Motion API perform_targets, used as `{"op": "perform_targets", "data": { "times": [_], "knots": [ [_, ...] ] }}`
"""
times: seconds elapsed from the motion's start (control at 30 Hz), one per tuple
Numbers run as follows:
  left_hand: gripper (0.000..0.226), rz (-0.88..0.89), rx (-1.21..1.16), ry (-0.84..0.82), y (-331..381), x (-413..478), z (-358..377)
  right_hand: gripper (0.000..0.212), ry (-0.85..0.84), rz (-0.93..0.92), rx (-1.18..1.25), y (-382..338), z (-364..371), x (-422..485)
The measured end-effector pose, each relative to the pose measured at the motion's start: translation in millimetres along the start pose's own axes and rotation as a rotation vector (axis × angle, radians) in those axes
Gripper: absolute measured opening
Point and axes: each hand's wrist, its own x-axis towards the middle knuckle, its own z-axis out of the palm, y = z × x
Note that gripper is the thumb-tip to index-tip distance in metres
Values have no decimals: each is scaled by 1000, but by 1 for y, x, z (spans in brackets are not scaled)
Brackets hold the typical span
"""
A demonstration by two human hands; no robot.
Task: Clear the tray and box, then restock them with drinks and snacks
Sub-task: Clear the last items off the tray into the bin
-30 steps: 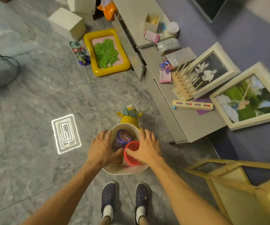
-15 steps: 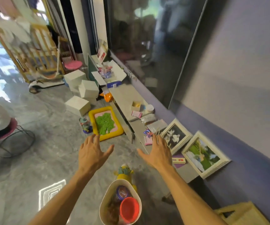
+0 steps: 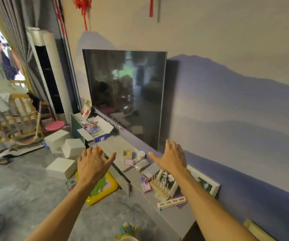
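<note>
Both hands raised, empty, before the dark television (image 3: 128, 94).
Left hand (image 3: 92, 165) and right hand (image 3: 172, 158) hold nothing, fingers spread, above the low cabinet (image 3: 159, 204).

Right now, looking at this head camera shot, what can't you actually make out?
- White bowl, head view: the bottom edge cuts it off; its contents are out of sight.
- Open box on the low cabinet: its contents are too small and blurred to name.
- Yellow tray: partly hidden by the left hand.
- Right hand: open, empty, motion-blurred.
</note>
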Motion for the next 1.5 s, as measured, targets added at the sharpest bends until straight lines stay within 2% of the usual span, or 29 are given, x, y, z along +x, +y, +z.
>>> {"op": "perform_targets", "data": {
  "times": [0.13,0.37,0.8,1.03,1.3,1.5],
  "knots": [
    [114,81,-14,-63,27,0,4,120,47,95,-31,24,-16,-23],
    [109,308,-93,-168,114,-27,32,118,105,344,-50,102,-41,-97],
    [115,767,-196,-402,305,-177,62,122,206,857,-47,261,-91,-263],
    [113,881,-189,-484,377,-262,77,121,195,935,-65,331,-97,-319],
    [109,885,-106,-550,415,-321,99,116,96,949,-55,394,-68,-343],
    [116,862,-25,-631,438,-334,155,119,-7,973,-5,435,-30,-328]
  ]
}}
